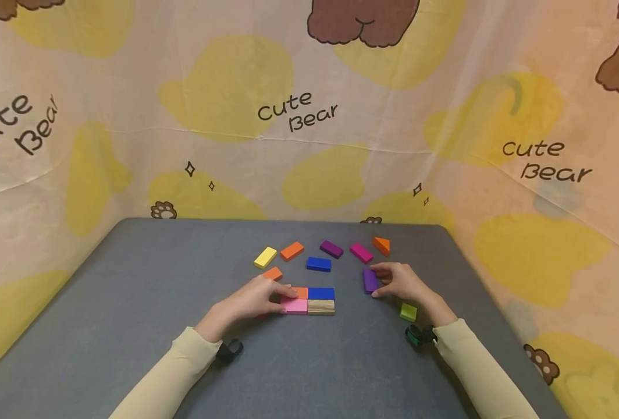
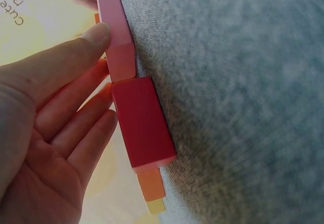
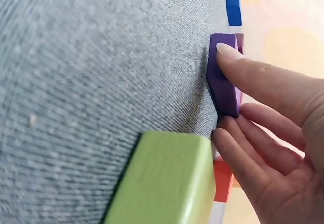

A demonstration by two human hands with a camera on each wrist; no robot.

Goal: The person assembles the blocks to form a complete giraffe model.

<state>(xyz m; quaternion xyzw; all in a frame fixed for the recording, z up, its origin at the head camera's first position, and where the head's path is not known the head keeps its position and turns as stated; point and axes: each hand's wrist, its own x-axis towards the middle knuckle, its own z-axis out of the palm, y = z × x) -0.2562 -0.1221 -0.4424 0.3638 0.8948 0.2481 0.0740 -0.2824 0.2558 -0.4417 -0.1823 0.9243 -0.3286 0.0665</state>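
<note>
Near the middle of the grey table, a two-by-two rectangle of blocks is formed: an orange block and a blue block are set on the side toward the far edge, a pink block and a wood-grained block on the nearer side. The rectangle's left end is pinched by the left hand, the thumb being placed against the pink block and the forefinger over the orange one. A red block is seen just beside the pink block in the left wrist view.

Toward the table's right edge, a violet block is gripped at its two ends between the thumb and fingers of the right hand; it is held apart from the rectangle. Whether it is lifted cannot be told. A green block is placed near the right wrist.

Toward the far edge, a yellow block, a dark purple block and a magenta block are scattered; an orange triangular block is found nearest the far right corner.
</note>
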